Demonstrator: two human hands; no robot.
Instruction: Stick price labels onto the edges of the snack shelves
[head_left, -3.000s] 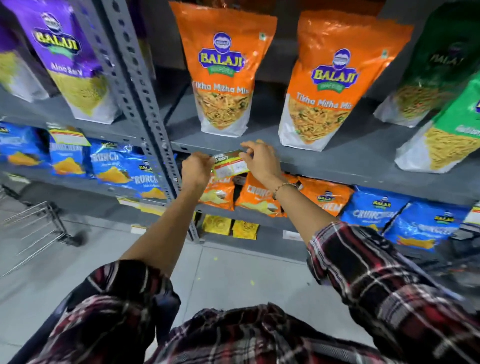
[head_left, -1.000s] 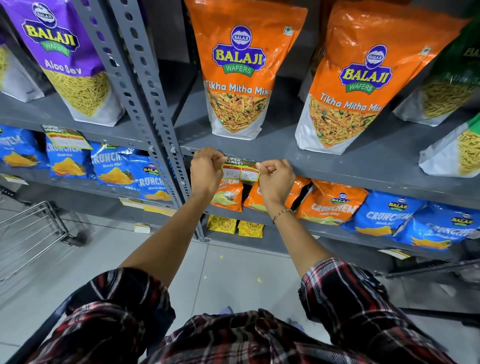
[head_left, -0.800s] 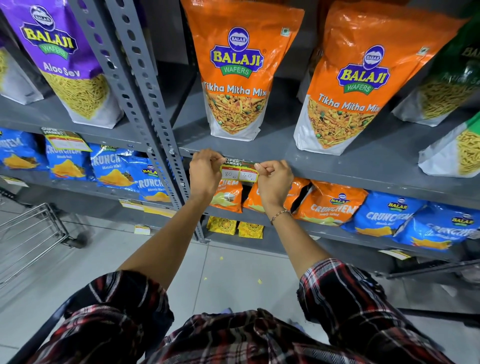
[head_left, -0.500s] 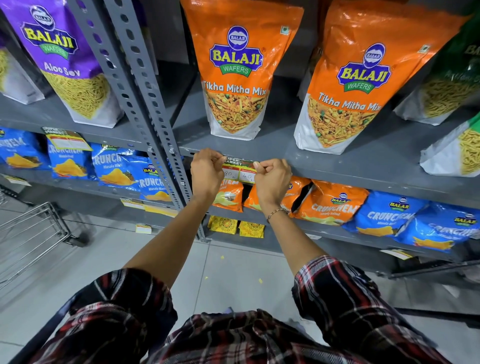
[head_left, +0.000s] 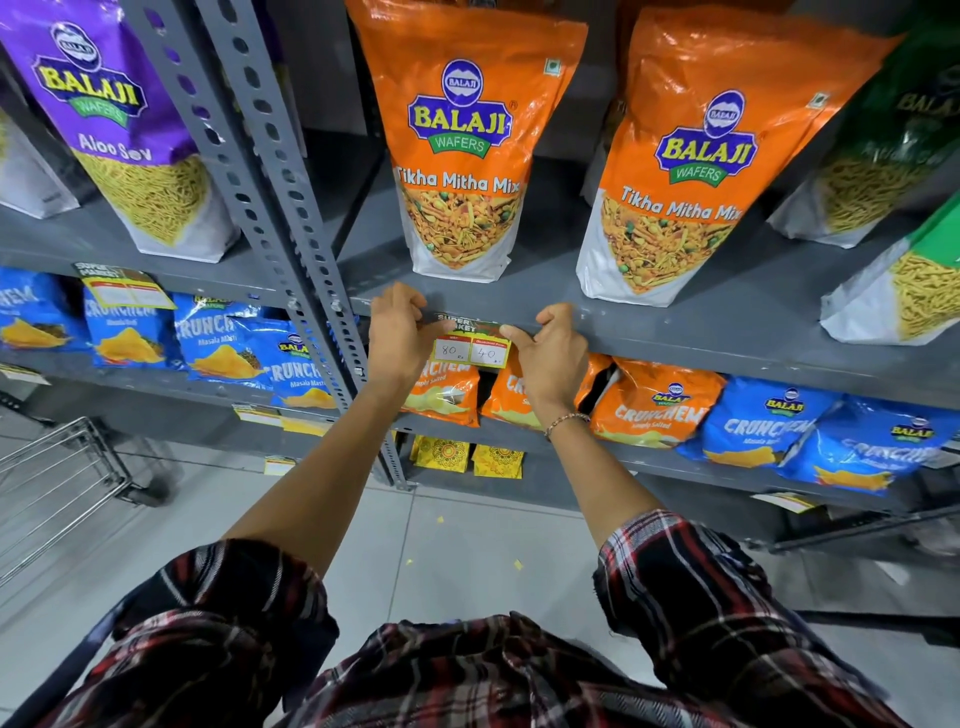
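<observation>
A small price label with a red and yellow border and two white boxes reading 80 and 40 lies against the front edge of the grey shelf. My left hand pinches its left end with thumb and fingers. My right hand presses its right end with the thumb, fingers curled over the shelf lip. Both hands touch the label. Directly above it stands an orange Tikha Mitha Mix bag.
A perforated grey upright post stands just left of my left hand. Another price label hangs on the left shelf. Orange and blue Crunchem packets fill the shelf below. A wire trolley is at lower left.
The label went from held tilted in front of the shelf to flat against its edge. Over the last second my hands spread slightly apart along the label.
</observation>
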